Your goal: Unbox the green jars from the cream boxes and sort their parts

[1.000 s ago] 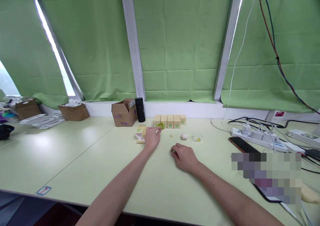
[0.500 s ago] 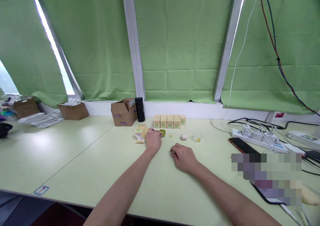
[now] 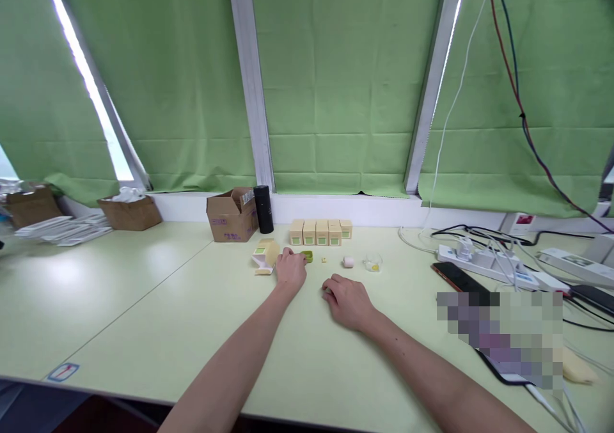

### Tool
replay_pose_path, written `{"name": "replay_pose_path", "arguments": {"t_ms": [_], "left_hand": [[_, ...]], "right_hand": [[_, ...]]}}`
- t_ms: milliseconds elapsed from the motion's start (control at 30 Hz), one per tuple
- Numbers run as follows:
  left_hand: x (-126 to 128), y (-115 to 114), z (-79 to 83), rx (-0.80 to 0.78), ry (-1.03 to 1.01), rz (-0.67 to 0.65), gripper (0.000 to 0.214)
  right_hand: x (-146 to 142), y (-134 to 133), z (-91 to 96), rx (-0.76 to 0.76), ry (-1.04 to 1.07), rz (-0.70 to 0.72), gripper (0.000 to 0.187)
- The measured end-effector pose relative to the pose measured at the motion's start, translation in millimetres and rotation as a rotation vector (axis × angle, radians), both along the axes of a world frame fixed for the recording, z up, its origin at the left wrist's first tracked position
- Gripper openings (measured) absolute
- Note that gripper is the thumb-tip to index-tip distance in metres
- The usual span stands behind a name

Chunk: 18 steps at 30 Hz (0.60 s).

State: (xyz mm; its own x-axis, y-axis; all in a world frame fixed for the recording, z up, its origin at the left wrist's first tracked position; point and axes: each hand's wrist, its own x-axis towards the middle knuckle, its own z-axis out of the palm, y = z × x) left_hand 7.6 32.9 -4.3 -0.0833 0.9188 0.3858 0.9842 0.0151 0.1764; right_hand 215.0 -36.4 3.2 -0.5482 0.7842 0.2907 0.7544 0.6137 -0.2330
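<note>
My left hand (image 3: 291, 268) is closed at the fingers, against a small green round piece (image 3: 307, 256) on the table. An opened cream carton (image 3: 265, 256) with a green label lies just left of that hand. My right hand (image 3: 349, 302) rests on the tabletop nearer to me, its fingers curled and nothing visible in them. Beyond it, in a row, sit a tiny yellowish piece (image 3: 323, 259), a small pale pink cylinder (image 3: 348, 262) and a clear cup-like piece (image 3: 373, 264) with something yellow in it.
Several small tan boxes (image 3: 309, 233) stand in a row at the back. Left of them are a cardboard box (image 3: 231, 219) and a black cylinder (image 3: 263, 209). To the right lie a power strip (image 3: 484, 268) with cables and a dark phone (image 3: 460, 279).
The whole view has shifted slightly, so everything appears a little further left. Both hands keep nearly the same places on the table.
</note>
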Motion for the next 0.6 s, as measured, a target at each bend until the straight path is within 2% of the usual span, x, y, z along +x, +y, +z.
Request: {"name": "replay_pose_path", "arguments": {"t_ms": [233,433,533,600], "left_hand": [[0.7,-4.3,2.3,0.013,0.014,0.010,0.026],[4.8,-15.7,8.8,0.099,-0.009,0.017,0.044],[4.5,-21.1,12.5,0.178,-0.057,0.007,0.042],[3.3,-23.0,14.0,0.214,-0.092,-0.002,0.038]], "right_hand": [[0.6,0.2,0.1,0.008,0.016,0.002,0.018],[2.1,2.9,-2.9,0.015,0.055,-0.010,0.019],[12.9,13.2,0.1,0.096,0.126,-0.100,0.025],[26.3,24.4,3.7,0.206,0.195,-0.244,0.027]]}}
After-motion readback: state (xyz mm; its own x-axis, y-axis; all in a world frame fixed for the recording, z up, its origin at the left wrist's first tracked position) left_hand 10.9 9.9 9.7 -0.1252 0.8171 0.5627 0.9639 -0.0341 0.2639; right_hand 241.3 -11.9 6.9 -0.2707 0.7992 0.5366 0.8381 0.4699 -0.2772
